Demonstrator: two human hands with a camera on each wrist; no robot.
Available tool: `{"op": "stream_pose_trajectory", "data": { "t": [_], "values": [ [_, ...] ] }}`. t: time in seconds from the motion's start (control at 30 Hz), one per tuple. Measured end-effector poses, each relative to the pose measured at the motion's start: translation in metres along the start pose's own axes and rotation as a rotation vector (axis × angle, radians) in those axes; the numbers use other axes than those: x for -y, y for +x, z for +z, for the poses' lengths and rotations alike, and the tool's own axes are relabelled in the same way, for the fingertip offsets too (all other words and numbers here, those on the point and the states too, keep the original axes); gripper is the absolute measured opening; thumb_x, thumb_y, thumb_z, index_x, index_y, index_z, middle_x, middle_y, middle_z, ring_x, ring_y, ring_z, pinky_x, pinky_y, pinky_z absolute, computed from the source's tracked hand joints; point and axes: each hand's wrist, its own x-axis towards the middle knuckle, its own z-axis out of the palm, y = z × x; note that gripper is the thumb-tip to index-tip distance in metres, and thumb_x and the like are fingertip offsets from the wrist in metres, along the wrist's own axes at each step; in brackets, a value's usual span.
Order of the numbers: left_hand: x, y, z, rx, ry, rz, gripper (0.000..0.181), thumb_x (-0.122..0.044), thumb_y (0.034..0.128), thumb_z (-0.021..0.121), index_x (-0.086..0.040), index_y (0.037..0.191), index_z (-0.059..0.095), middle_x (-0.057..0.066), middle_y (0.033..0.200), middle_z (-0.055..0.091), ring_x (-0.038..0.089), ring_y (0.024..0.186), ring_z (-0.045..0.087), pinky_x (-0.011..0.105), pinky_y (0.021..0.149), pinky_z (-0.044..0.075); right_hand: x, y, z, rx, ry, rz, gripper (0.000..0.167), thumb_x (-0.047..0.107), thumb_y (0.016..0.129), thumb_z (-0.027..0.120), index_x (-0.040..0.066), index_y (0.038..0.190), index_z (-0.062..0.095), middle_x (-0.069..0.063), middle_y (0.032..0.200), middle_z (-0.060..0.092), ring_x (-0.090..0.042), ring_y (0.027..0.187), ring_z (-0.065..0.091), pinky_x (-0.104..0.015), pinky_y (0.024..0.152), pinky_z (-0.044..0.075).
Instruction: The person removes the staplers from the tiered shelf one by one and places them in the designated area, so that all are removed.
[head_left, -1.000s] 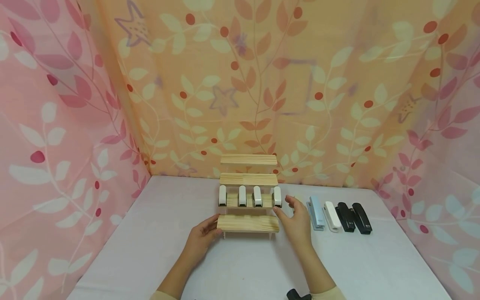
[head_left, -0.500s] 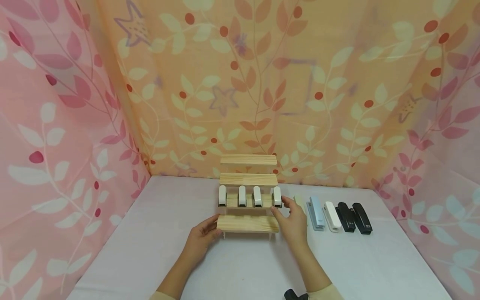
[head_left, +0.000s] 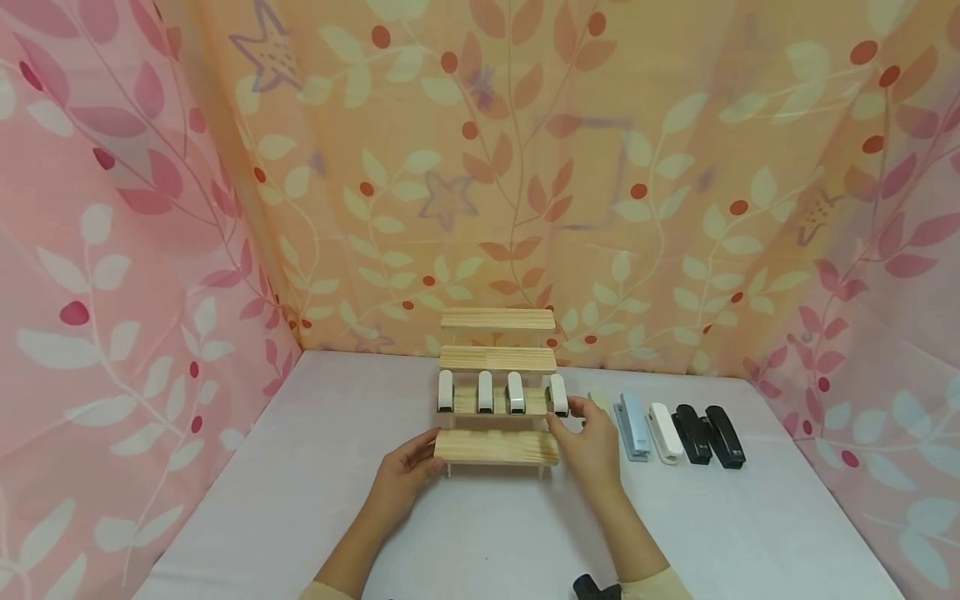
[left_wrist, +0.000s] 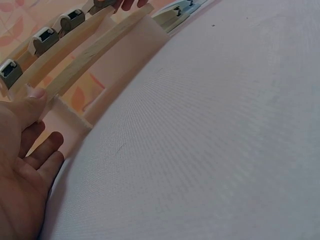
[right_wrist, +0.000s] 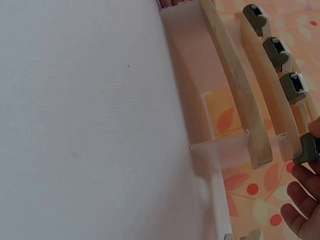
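Note:
A tiered wooden display stand (head_left: 497,447) stands mid-table, with white staplers (head_left: 485,392) in a row on its second board from the front. My left hand (head_left: 400,483) grips the left end of the lowest board; in the left wrist view its thumb (left_wrist: 36,95) lies on the board's end. At the right end of the row, my right hand (head_left: 592,446) pinches the rightmost stapler (head_left: 558,394) between thumb and fingers. That stapler leans a little, its near end out past the board's edge. Its dark front end (right_wrist: 309,148) shows in the right wrist view, partly cut off.
Right of the stand lie a pale green stapler (head_left: 597,401) partly behind my hand, a light blue stapler (head_left: 633,427), a white stapler (head_left: 664,433) and two black staplers (head_left: 723,437). A patterned curtain (head_left: 495,167) rises behind the table (head_left: 300,467).
My right fingers, earlier spread beside the rightmost stapler, have closed on it. Its near end has swung slightly right, so it now slants. The left hand has kept its place.

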Motion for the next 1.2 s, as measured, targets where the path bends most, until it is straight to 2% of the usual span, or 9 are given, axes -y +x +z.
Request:
{"op": "stream_pose_trajectory", "data": {
  "t": [0.13,0.27,0.4,0.57,0.67,0.9,1.03,1.2],
  "values": [
    [0.0,0.0,0.0,0.003,-0.006,0.009,0.057,-0.017,0.0917,0.078,-0.01,0.145,0.058,0.014,0.137,0.065,0.029,0.127,0.062,0.022,0.098,0.055,0.003,0.002,-0.005,0.029,0.007,0.026,0.04,0.027,0.085,0.085,0.005,0.115,0.07,-0.012,0.111,0.073,-0.033,0.107,0.062,-0.044,0.091,0.051],
    [-0.001,0.001,0.001,0.005,-0.009,0.014,0.057,-0.016,0.0921,0.077,-0.011,0.145,0.058,0.014,0.137,0.065,0.029,0.127,0.062,0.022,0.099,0.055,0.006,0.003,-0.014,0.049,0.024,0.037,0.041,0.026,0.086,0.084,0.004,0.117,0.068,-0.013,0.116,0.072,-0.032,0.111,0.061,-0.046,0.096,0.052],
    [-0.001,0.0,0.002,-0.003,0.001,0.017,0.057,-0.016,0.0919,0.077,-0.01,0.145,0.057,0.014,0.137,0.065,0.029,0.127,0.063,0.021,0.099,0.055,0.012,0.003,-0.028,0.039,0.015,0.008,0.043,0.025,0.086,0.085,0.004,0.118,0.068,-0.013,0.117,0.072,-0.034,0.111,0.061,-0.049,0.095,0.052],
    [-0.003,-0.001,0.001,-0.008,0.014,0.018,0.057,-0.015,0.0916,0.077,-0.01,0.145,0.058,0.015,0.136,0.066,0.029,0.127,0.063,0.021,0.098,0.054,0.015,0.0,-0.047,0.022,-0.021,-0.048,0.043,0.027,0.086,0.085,0.004,0.118,0.07,-0.011,0.116,0.073,-0.031,0.108,0.063,-0.044,0.092,0.051],
    [-0.002,-0.001,0.001,-0.007,0.018,0.018,0.057,-0.016,0.0915,0.078,-0.01,0.144,0.058,0.015,0.136,0.065,0.03,0.127,0.062,0.021,0.098,0.054,0.013,-0.003,-0.06,0.032,-0.042,-0.052,0.044,0.031,0.087,0.084,0.004,0.12,0.069,-0.011,0.118,0.072,-0.031,0.109,0.062,-0.044,0.092,0.051],
    [-0.001,-0.001,0.004,-0.008,0.018,0.008,0.058,-0.018,0.0915,0.077,-0.009,0.145,0.057,0.015,0.138,0.064,0.03,0.129,0.061,0.021,0.1,0.054,0.0,-0.016,-0.092,0.053,-0.141,-0.055,0.048,0.038,0.087,0.083,0.008,0.121,0.069,-0.012,0.121,0.071,-0.034,0.11,0.063,-0.045,0.081,0.059],
    [-0.001,-0.001,0.004,-0.007,0.009,0.017,0.058,-0.016,0.0915,0.077,-0.008,0.145,0.057,0.016,0.138,0.064,0.03,0.128,0.062,0.021,0.1,0.054,-0.009,-0.023,-0.106,0.078,-0.167,-0.038,0.049,0.042,0.086,0.084,0.009,0.119,0.069,-0.012,0.121,0.071,-0.034,0.11,0.063,-0.052,0.086,0.056],
    [-0.002,-0.002,0.003,-0.014,0.011,0.02,0.057,-0.017,0.0916,0.078,-0.01,0.144,0.058,0.014,0.137,0.065,0.029,0.127,0.062,0.021,0.099,0.054,-0.022,-0.029,-0.114,0.123,-0.167,0.001,0.052,0.045,0.085,0.083,0.009,0.12,0.069,-0.012,0.12,0.071,-0.032,0.111,0.063,-0.052,0.09,0.053]
  ]
}}
